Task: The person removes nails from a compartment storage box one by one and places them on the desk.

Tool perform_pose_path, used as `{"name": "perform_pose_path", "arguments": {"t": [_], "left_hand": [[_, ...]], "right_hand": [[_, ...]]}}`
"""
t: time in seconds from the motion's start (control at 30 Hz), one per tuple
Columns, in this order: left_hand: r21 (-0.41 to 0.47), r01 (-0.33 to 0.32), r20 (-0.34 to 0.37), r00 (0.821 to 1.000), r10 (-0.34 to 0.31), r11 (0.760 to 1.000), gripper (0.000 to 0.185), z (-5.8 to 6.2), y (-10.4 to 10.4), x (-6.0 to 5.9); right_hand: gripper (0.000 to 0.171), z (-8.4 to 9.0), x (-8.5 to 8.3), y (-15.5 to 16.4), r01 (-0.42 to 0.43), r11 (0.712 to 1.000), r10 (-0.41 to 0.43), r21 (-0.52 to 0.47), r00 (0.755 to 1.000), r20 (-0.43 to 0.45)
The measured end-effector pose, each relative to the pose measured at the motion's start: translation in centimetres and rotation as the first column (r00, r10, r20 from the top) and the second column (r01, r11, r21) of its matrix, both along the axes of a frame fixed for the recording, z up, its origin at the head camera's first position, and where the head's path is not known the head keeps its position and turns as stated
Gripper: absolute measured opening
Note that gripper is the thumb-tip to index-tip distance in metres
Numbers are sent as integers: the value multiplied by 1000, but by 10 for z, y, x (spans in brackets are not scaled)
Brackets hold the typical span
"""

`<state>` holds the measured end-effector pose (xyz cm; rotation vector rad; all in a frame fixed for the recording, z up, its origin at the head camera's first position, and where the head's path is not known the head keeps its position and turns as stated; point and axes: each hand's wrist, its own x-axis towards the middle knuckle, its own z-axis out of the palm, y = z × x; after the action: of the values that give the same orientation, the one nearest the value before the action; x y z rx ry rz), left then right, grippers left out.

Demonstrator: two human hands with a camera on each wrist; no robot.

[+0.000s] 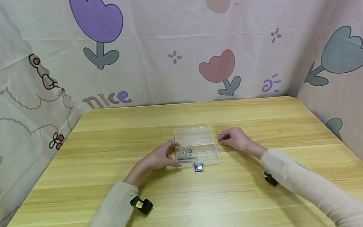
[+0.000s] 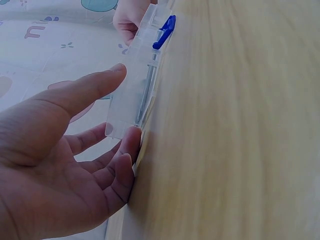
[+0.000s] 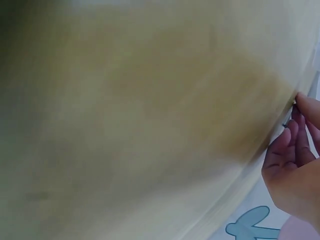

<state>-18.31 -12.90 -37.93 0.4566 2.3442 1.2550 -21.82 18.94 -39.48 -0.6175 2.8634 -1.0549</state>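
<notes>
A small clear plastic box [image 1: 203, 156] lies open in the middle of the wooden table [image 1: 108, 146], its lid [image 1: 194, 135] folded back and a blue latch [image 1: 198, 167] at its near edge. Several metal screws [image 1: 184, 152] lie in its left compartment. My left hand [image 1: 162, 157] holds the box's left end between thumb and fingers. The left wrist view shows that hand [image 2: 75, 165] against the box [image 2: 135, 90], close to the latch [image 2: 165, 32]. My right hand [image 1: 235, 138] rests just right of the lid, fingers curled, pinching a thin metal piece [image 1: 218, 136]. The right wrist view is blurred and shows only the curled fingers [image 3: 295, 145].
Patterned cloth walls [image 1: 177, 47] close in the table at the back and on both sides. Bare wood lies all round the box. A black wrist camera [image 1: 142, 205] sits on the left sleeve, another [image 1: 270, 178] under the right sleeve.
</notes>
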Motion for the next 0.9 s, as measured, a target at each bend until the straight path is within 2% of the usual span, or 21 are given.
{"name": "perform_pose_path", "arguments": {"t": [0.9], "left_hand": [[-15, 2, -8, 1000, -3, 1000, 67, 0, 0, 0]], "right_hand": [[5, 1, 1, 0, 41, 999, -41, -7, 998, 41]]}}
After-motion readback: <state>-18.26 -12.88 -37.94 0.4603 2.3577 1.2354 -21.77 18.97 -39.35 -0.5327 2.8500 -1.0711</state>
